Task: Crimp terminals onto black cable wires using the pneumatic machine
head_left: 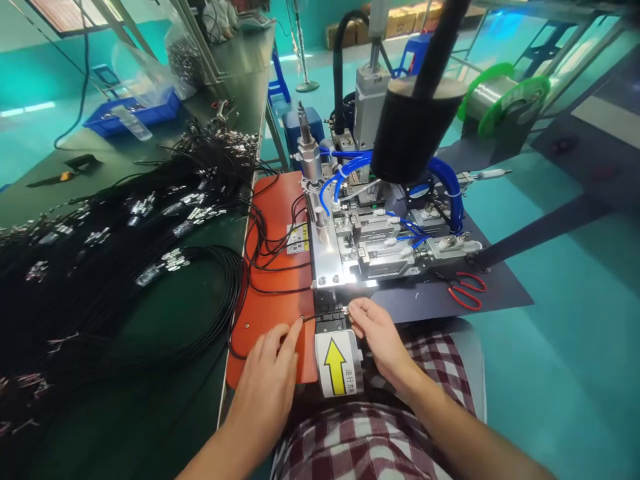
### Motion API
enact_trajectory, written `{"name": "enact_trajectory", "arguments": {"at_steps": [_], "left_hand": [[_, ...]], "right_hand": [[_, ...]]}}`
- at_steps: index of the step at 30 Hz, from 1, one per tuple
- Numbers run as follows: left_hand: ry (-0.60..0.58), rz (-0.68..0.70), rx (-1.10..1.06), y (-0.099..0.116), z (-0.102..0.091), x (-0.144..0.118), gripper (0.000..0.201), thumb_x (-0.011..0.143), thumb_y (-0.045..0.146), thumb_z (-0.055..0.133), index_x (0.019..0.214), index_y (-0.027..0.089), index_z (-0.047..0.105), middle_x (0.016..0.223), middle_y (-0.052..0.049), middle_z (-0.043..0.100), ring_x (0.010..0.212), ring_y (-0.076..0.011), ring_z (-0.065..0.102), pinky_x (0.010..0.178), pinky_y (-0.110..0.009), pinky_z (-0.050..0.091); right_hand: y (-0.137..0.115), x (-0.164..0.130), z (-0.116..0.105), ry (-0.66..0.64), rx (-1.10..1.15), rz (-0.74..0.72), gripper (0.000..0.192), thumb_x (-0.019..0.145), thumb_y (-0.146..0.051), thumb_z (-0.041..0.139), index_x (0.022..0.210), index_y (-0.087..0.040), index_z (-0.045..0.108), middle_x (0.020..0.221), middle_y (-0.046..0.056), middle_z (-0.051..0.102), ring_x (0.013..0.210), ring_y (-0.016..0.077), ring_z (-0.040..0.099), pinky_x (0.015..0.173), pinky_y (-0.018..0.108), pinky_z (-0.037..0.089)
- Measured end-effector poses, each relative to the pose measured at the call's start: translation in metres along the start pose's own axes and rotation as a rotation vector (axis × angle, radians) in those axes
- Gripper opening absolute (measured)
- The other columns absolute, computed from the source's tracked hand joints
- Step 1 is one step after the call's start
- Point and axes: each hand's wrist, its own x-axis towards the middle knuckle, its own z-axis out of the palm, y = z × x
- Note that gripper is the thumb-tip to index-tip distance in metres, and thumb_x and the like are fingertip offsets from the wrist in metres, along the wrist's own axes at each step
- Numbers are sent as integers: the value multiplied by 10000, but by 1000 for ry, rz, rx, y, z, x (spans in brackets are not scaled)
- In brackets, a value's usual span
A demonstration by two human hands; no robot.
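Observation:
A thin black cable [324, 315] lies across the front feed track of a metal machine [327, 257]. My left hand [270, 367] rests over the orange plate [273, 307], its fingertips closed on the cable. At the cable's end, on the right side of the track, my right hand [375, 327] pinches the small silvery tip between thumb and forefinger. Just below the cable is a white label with a yellow arrow [336, 367]. Other black cables loop over the orange plate and run into the machine's left side.
Bundled black cables with metal ends [200, 207] cover the green bench at left. Red-handled scissors [467, 290] lie on the dark machine base. A black nozzle [410, 133] hangs above the machine. Behind stand a blue tray [133, 113] and a green wire spool [500, 100].

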Motion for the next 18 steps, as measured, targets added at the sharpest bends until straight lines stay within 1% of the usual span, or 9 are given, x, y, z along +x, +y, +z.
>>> {"name": "enact_trajectory", "arguments": {"at_steps": [1,3,6,10,13,16,18], "left_hand": [[3,-28,36,-2,4,-7,495,923,249,380,1416,215,340,1215,-114,530,1088,-290,496,914,-458,455],[4,-73,70,-5,11,-12,495,932,272,377,1421,209,338,1271,-119,500,1151,-313,455,937,-485,442],[14,-89,40,-9,13,-6,462,949,271,339,1406,213,369,1291,-121,469,1197,-304,423,948,-469,453],[35,-81,-10,-13,11,1,434,954,264,336,1382,245,405,1249,-111,464,1184,-276,430,887,-406,504],[89,-81,-6,-16,11,7,451,947,246,333,1395,245,386,1215,-122,469,1163,-288,435,885,-433,494],[132,10,-44,-22,12,19,498,927,210,337,1422,259,344,1192,-121,474,1146,-290,438,933,-462,453],[107,121,-112,-28,14,27,506,909,197,368,1408,283,372,1171,-109,482,1116,-277,454,936,-447,451]], "right_hand": [[0,0,0,-4,0,-2,332,778,-490,642,705,-185,534,592,-57,419,503,83,317,489,237,251],[-2,1,0,-13,-2,-2,345,761,-503,653,692,-186,536,575,-57,415,501,86,319,486,239,253],[-5,0,2,-23,-10,-7,358,746,-516,663,684,-186,538,561,-59,414,499,89,318,483,241,252],[-8,1,4,-21,-11,-31,389,710,-545,681,661,-184,543,558,-58,420,495,89,328,473,239,257],[-6,7,2,-5,-6,-47,395,671,-547,711,647,-184,555,561,-53,451,486,88,348,473,240,278],[2,12,-10,40,-7,-50,383,662,-554,714,697,-190,599,599,-30,523,498,102,404,480,247,315],[10,12,-26,77,-12,-39,387,685,-573,685,770,-199,631,646,-12,565,522,117,443,487,252,339]]}}
